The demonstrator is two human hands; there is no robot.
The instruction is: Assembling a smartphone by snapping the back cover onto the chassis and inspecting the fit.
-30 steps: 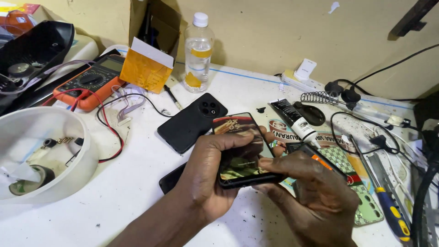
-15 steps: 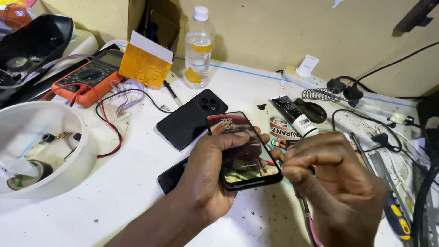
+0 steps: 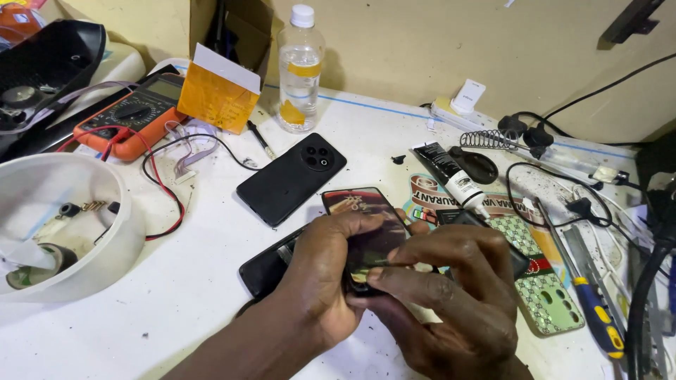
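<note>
Left hand (image 3: 320,281) wrapped round a dark phone (image 3: 366,229), fingers closed on its side, screen tilted up toward the eyes. Held that way, most likely, to keep it from sliding. Right hand (image 3: 451,295) bent over the lower end of the same phone, pointing finger and thumb pinched tight at the screen edge. Too small to tell if anything sits between those 2 fingertips. Phone lifted a bit, just above another black phone part (image 3: 264,267) lying flat under the left fingers.

Just past the left fingertips, a second black phone (image 3: 292,179) face down, round camera up. Right beside the right fingers, a green patterned phone case (image 3: 549,299) and a black glue tube with a white tip (image 3: 451,176), kept close, probably for easy reach. A bit further right, a screwdriver with a blue and yellow handle (image 3: 588,299) and black wires (image 3: 556,190).

Far to the left of the hands, a white bowl (image 3: 105,239) with small bits inside, an orange meter (image 3: 130,119) with red and black leads, and an orange box (image 3: 218,91). Straight beyond the fingers, a clear bottle (image 3: 301,67) standing up.

White table (image 3: 141,324), dusty, with dark specks. Tan wall (image 3: 436,42) behind. Messy, busy fixing spot.
</note>
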